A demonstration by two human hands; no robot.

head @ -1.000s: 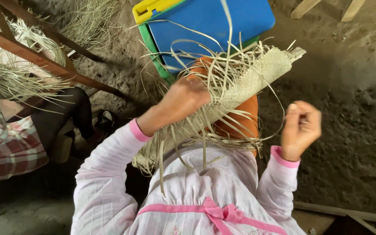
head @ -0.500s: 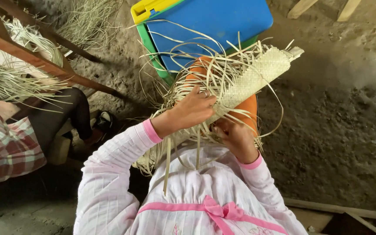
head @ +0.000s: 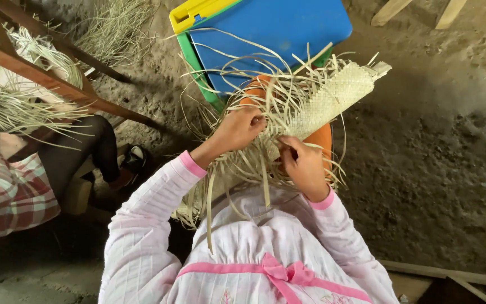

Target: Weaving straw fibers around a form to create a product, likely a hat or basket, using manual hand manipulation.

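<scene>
- A woven straw mat [head: 333,98], partly rolled, is held across the lap, its finished end pointing up and to the right
- Loose straw strips [head: 243,163] are spread from the unwoven end of the mat, near the body
- The left hand [head: 238,128] is closed on a few strips at the edge of the weave
- The right hand [head: 304,164] is laid just beside it, fingers curled and pinching strips under the mat
- An orange rounded object [head: 323,137] is seen beneath the mat
- A blue plastic chair [head: 277,25] with a yellow and green edge is set on the dirt floor [head: 434,157] beyond the mat
- A bundle of straw [head: 7,95] is held on another person's lap at the left, by wooden bars [head: 57,84]
</scene>
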